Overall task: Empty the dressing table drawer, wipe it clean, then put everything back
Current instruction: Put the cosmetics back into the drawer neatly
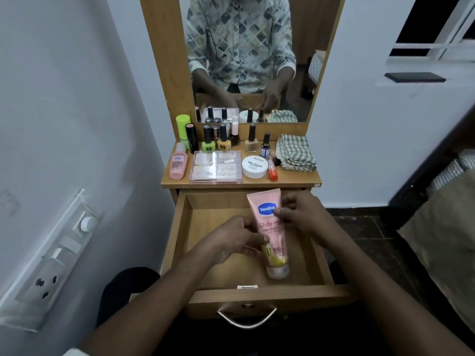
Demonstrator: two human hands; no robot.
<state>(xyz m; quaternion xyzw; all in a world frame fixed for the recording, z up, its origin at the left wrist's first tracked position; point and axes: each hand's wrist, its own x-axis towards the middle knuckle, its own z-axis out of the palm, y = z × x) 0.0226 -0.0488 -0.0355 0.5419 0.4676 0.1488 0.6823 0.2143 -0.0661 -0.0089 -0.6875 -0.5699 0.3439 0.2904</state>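
The wooden drawer (195,242) of the dressing table stands pulled out toward me. A pink Vaseline lotion tube (270,227) is inside it, cap toward me, crimped end up near the back wall. My left hand (236,240) pinches the tube's left side around its middle. My right hand (300,214) grips its right side near the blue logo. Apart from the tube, the drawer floor that shows is bare wood. On the table top (300,177) sit several nail polish bottles (223,141), a clear plastic box (216,167), a white round tub (254,167) and a folded checked cloth (295,152).
A mirror (246,55) rises behind the table top. A pink bottle (178,164) and a green tube (183,129) stand at the top's left. A wall with a switch panel (51,263) is close on the left. A bed edge (447,227) is at the right. The drawer handle (246,317) faces me.
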